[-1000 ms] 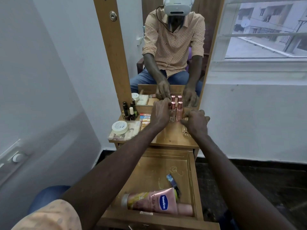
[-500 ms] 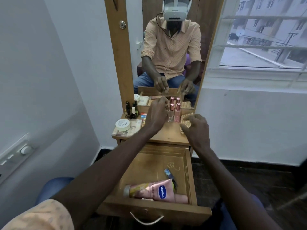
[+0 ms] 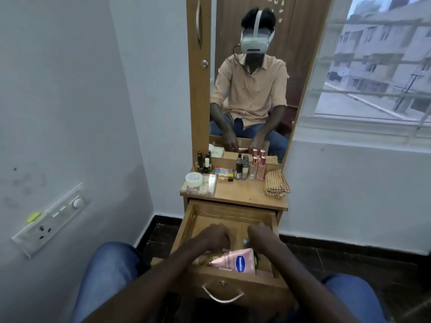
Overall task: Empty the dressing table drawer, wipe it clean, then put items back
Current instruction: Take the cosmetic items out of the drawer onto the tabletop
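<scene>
– Starting at the hands, what can be made out?

– Both are sunk in the open drawer (image 3: 233, 219). The left hand (image 3: 215, 236) is seen from the back, its fingers curled down just above the cap end of the pink Vaseline lotion bottle (image 3: 233, 261). Whether anything is held cannot be told. The right hand (image 3: 262, 237) is likewise curled, just beside a small blue item (image 3: 245, 241), and its hold is hidden as well.

– How far along is the work judged to be?

– The emptying is judged nearly finished but not complete, since the lotion bottle and the blue item are left at the drawer's near end. Wiping appears not to have been started, as the folded checked cloth (image 3: 277, 183) lies untouched at the right edge of the counter (image 3: 242, 195). All of the putting back is left to be done.

– What has been set out up there?

– Two pink spray bottles (image 3: 261, 167) and small dark bottles (image 3: 238, 170) are lined up by a colourful striped box (image 3: 224, 171). Nail polishes (image 3: 204, 163) are stood at the back left. A round white tin (image 3: 194, 178) is laid on a clear flat case (image 3: 205, 188).

– And the room?

– A tall mirror (image 3: 256, 101) is fixed behind the counter. A barred window (image 3: 373, 66) is set to the right, and a switch panel (image 3: 51, 219) is mounted on the pale left wall. Dark floor tiles (image 3: 349, 262) are seen below.
</scene>
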Demonstrator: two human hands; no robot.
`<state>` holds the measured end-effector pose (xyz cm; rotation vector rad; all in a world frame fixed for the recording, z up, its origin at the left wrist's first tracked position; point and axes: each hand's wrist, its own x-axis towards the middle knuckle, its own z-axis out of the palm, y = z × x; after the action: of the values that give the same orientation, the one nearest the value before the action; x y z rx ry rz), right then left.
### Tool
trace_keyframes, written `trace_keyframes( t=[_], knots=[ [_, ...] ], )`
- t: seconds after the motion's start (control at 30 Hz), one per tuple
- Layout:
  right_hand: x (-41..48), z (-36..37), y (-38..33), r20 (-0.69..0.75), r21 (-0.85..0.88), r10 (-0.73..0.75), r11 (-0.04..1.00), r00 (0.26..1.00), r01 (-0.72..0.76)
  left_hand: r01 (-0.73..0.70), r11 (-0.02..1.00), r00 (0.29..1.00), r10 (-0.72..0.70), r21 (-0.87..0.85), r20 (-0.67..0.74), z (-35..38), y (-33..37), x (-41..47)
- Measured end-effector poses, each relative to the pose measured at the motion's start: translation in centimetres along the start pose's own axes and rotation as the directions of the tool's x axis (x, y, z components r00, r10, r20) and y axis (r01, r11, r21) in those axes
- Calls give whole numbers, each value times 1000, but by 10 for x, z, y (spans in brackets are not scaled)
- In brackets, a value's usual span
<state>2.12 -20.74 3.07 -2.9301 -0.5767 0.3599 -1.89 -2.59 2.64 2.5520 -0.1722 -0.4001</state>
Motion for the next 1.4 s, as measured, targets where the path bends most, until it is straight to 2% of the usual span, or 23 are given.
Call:
trace_keyframes(
  t=[0.13,0.33,0.47,0.67,0.83,1.07,1.23,1.4],
  knots=[
    [3,10,5,16,-57,22,998,1000,-21,126,991,965,-134,48,226,2,-1,19],
    [1,21,7,20,-57,41,998,999,-39,164,985,889,-175,62,423,-1,1,36],
    [3,21,9,35,-13,47,999,998,-46,170,978,859,-207,120,468,5,11,41],
    [0,24,14,-84,119,45,992,995,-35,91,987,868,-144,133,475,10,9,44],
    [-3,10,14,-141,239,85,970,986,-49,-2,984,921,-68,178,383,4,10,40],
    [-7,-10,28,-317,351,169,935,933,-50,-6,1000,969,0,23,248,-7,0,36],
    [-28,-37,28,-427,424,139,904,893,62,-90,992,996,91,-94,5,-18,-2,33],
    [-22,-65,32,-520,482,179,869,835,114,-225,958,950,175,-176,-258,-35,14,38]
  ],
)
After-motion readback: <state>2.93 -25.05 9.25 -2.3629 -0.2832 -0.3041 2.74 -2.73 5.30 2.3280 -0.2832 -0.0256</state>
